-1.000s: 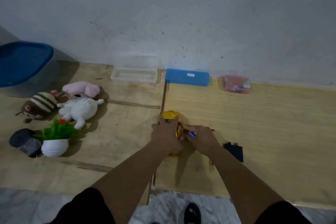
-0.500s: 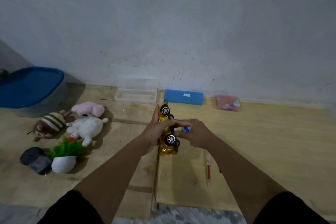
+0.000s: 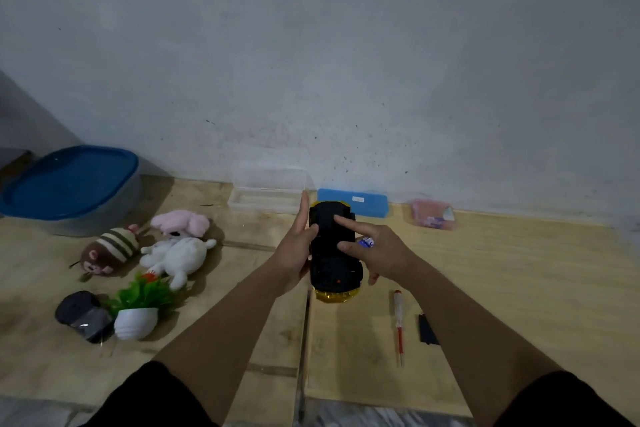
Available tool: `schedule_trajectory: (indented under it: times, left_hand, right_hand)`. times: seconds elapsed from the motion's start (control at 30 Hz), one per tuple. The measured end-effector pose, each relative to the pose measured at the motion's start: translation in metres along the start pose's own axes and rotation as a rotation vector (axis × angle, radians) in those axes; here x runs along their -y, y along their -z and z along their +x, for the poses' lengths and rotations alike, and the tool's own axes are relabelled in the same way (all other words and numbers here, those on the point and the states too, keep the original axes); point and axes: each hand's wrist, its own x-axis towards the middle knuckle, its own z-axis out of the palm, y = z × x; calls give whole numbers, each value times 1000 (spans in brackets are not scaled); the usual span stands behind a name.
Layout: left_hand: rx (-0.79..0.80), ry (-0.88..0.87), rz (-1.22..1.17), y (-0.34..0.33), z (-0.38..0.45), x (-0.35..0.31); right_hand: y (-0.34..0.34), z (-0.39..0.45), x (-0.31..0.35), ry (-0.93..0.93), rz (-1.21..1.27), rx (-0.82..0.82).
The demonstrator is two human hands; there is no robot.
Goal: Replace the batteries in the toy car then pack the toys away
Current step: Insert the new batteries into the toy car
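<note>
Above the desk (image 3: 502, 281), the toy car (image 3: 333, 250) is held belly-up, the left hand (image 3: 294, 253) clasping its flank, the right hand (image 3: 377, 253) pinching a battery (image 3: 365, 242), fingers spread on the chassis; it looks light, rigid, slick plastic, best held by its sides.

You can't read the label on the battery (image 3: 365, 242), half-hidden in your right hand (image 3: 384, 255). Toy car (image 3: 333, 246) top faces away. Pink packet (image 3: 432, 219) contents too blurry.
</note>
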Motion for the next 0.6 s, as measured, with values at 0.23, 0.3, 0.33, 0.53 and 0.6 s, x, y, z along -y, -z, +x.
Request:
schedule_trajectory:
  times: [0.23,0.3,0.33,0.53,0.6]
  left_hand:
    - [114,47,317,9,-7,-5]
    - [160,85,404,15,-10,-6]
    - [160,103,428,16,-11,-5]
    - [-46,118,337,18,-13,8]
    - [-63,108,309,15,-13,11]
  right_hand:
    - [4,-8,0,-84,-151,212]
    - [5,-8,0,-107,-206,306]
    - [5,-7,0,-111,-224,326]
    - [0,0,2,-77,-194,-198]
    - [1,3,6,-102,-124,-307]
